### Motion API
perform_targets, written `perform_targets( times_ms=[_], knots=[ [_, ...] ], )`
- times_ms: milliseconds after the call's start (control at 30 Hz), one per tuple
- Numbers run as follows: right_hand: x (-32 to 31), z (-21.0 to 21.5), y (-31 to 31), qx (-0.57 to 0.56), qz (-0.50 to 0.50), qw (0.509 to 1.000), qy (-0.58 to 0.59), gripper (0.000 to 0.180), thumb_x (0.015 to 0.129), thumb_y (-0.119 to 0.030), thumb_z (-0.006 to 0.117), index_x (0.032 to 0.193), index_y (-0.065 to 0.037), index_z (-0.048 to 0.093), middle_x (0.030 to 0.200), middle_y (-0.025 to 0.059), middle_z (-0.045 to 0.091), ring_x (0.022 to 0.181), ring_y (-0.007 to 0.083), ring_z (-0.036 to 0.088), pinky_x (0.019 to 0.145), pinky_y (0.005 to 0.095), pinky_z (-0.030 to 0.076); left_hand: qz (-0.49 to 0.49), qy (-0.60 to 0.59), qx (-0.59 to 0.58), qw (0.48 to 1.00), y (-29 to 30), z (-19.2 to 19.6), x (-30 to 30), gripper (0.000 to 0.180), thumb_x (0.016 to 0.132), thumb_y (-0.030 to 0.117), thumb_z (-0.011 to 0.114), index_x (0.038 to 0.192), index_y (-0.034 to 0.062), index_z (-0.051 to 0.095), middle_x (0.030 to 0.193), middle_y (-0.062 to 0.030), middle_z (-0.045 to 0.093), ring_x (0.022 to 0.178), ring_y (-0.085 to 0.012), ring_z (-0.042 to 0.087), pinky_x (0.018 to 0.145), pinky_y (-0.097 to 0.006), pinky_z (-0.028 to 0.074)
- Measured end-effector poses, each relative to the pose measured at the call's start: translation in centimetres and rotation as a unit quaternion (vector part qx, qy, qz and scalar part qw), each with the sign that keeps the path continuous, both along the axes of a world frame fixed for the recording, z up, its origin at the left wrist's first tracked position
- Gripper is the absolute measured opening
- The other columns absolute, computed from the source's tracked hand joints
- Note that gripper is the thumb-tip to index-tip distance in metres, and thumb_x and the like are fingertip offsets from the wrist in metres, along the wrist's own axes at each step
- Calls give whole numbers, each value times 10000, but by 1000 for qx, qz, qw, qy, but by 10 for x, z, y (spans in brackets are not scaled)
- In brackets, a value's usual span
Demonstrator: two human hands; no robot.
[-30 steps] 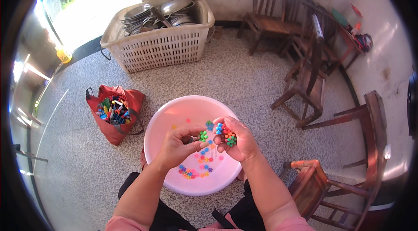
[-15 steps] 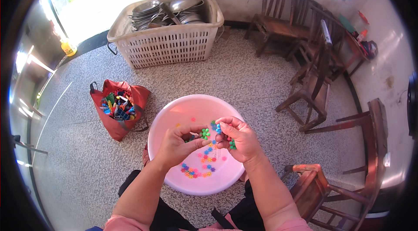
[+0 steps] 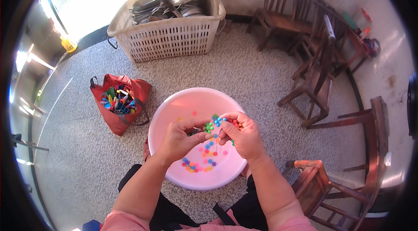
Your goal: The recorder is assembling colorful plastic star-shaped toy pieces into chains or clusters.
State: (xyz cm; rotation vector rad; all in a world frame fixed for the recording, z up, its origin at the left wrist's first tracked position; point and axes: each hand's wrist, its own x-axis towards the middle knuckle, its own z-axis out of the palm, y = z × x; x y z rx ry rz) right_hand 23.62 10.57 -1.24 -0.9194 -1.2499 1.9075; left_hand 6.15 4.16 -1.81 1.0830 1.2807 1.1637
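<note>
Over a round pink basin (image 3: 167, 109) on the floor, my two hands are close together. My left hand (image 3: 177, 139) pinches a green flower-shaped plastic piece (image 3: 209, 128) between thumb and fingers; something darker beside it is mostly hidden by the fingers. My right hand (image 3: 246, 137) grips a blue flower-shaped piece (image 3: 219, 121) at its fingertips. Red pieces (image 3: 237, 124) show behind its thumb, and a bit of green shows below. Whether these pieces are joined, I cannot tell. Several small colourful flower-shaped pieces (image 3: 190, 166) lie in the basin below.
A red bag (image 3: 112, 121) full of mixed toy bricks stands left of the basin. Farther back is a white plastic basket (image 3: 170, 39) heaped with metal pans and lids. Wooden chairs (image 3: 315, 94) line the right side. A yellow bottle (image 3: 68, 44) stands near the doorway.
The blue piece and the green piece have come closer together and turned. More red pieces show behind my right thumb. The whole view has shifted slightly.
</note>
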Motion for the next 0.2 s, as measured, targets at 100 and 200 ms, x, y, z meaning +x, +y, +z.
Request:
perform_targets(
  times_ms=[100, 200],
  knots=[
    [-1, 0, -3, 98, 6, 994, -39, 152, 856, -62, 550, 987, 13, 558, 736, 71, 594, 589, 107, 581, 523, 216, 495, -15, -7, -17, 1000, 0, 3, 1, 360, 749, 81, 705, 1092, 30, 610, 790, 8, 626, 692, -38, 558, 610, -190, 471],
    [0, -1, -5, 195, 7, 978, -67, 160, 862, -59, 541, 1008, 1, 561, 749, 69, 604, 599, 108, 588, 523, 215, 496, -21, -41, -33, 998, -1, 1, 1, 359, 757, 88, 703, 1101, 46, 611, 795, 7, 628, 690, -42, 562, 605, -189, 469]
  ],
)
